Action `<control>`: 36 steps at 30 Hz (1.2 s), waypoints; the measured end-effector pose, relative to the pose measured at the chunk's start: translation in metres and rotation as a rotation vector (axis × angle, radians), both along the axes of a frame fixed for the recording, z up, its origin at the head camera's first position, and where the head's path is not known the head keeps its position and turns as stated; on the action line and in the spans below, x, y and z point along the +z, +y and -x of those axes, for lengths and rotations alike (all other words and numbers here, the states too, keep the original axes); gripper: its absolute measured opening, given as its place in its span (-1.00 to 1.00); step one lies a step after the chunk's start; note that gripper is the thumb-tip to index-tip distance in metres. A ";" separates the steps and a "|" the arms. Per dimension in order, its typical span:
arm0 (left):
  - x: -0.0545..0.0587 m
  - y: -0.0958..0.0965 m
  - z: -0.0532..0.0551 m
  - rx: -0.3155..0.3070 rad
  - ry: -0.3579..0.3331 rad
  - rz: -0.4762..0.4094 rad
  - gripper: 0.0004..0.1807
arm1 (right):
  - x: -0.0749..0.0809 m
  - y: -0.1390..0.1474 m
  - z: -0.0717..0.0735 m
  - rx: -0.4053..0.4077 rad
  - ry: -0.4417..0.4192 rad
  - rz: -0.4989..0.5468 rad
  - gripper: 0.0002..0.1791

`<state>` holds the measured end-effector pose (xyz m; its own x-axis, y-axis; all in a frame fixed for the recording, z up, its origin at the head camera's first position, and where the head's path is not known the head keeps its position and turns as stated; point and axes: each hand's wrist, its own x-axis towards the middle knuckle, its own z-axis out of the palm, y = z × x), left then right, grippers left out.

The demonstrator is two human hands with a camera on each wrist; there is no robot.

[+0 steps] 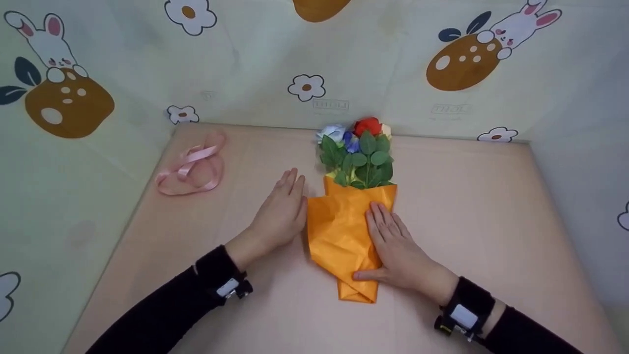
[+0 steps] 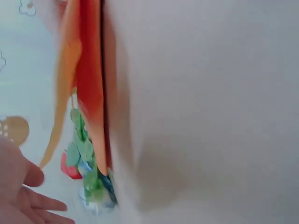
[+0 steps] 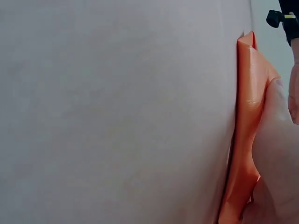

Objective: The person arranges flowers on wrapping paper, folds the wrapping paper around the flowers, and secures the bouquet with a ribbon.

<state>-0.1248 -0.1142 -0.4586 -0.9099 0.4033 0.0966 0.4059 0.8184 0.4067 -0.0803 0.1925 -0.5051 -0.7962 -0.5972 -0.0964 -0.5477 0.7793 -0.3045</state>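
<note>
A bouquet of artificial flowers with a red rose (image 1: 367, 126), a pale blue bloom (image 1: 331, 133) and green leaves (image 1: 367, 142) lies in orange wrapping paper (image 1: 339, 221). My right hand (image 1: 395, 250) rests flat on the paper's right side, fingers straight and thumb spread across the lower folds. In the right wrist view that hand (image 3: 275, 154) presses against the orange paper (image 3: 250, 102). At the paper's left edge is my left hand (image 1: 282, 211), its fingers extended. The left wrist view shows its fingers (image 2: 44, 200) apart from the leaves (image 2: 84, 149).
A loosely looped pink ribbon (image 1: 196, 167) lies at the table's back left. The table (image 1: 467, 211) has a pale pinkish surface. Behind it hangs a patterned backdrop (image 1: 255, 64) with rabbits and flowers. Both wrists wear black straps with small cameras.
</note>
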 end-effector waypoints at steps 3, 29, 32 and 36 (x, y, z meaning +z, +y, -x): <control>0.001 0.010 -0.009 -0.119 0.092 -0.018 -0.41 | -0.002 -0.001 0.001 0.018 0.000 -0.019 0.54; -0.041 0.050 -0.046 -0.464 -0.056 0.476 -0.20 | -0.008 0.015 0.034 -0.045 -0.033 0.004 0.29; -0.040 0.051 -0.046 -0.475 -0.044 0.507 -0.21 | -0.010 0.024 0.049 -0.073 -0.040 0.000 0.28; -0.037 0.051 -0.047 -0.482 -0.033 0.525 -0.21 | -0.010 0.035 0.065 -0.121 -0.043 -0.018 0.27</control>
